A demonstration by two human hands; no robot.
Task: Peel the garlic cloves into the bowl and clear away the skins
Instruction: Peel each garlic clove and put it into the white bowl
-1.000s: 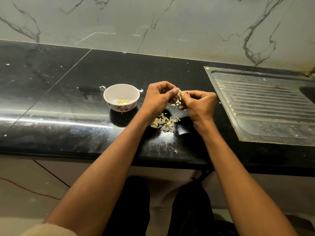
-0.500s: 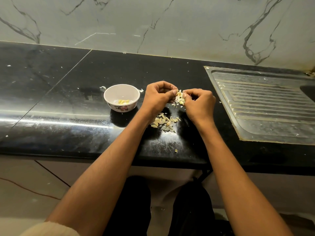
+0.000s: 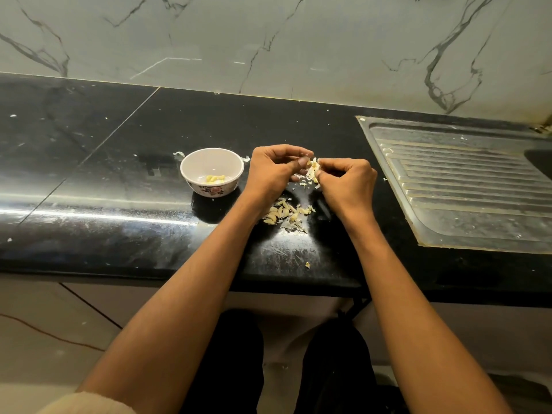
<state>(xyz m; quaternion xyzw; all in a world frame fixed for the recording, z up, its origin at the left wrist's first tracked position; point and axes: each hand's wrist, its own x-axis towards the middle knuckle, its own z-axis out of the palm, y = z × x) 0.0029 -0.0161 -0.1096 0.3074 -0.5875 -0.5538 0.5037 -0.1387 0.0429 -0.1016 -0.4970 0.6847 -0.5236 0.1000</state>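
My left hand (image 3: pixel 273 171) and my right hand (image 3: pixel 346 183) meet above the black counter (image 3: pixel 119 174), both pinching one garlic clove (image 3: pixel 312 170) with loose papery skin hanging from it. Fingers of both hands are curled round it. Directly below the hands lies a small heap of garlic cloves and skins (image 3: pixel 285 216). A white bowl (image 3: pixel 191 171) with a flower pattern stands just left of my left hand, holding a few peeled yellow cloves (image 3: pixel 215 179).
A steel sink drainboard (image 3: pixel 466 186) fills the counter's right side, its basin at the far right edge. Marble wall tiles rise behind. Skin scraps lie near the bowl (image 3: pixel 178 154) and near the counter's front edge (image 3: pixel 307 265). My legs show below the counter.
The hands have stayed in place over the heap. Their fingers have worked the clove, and more loose skin now hangs between them.
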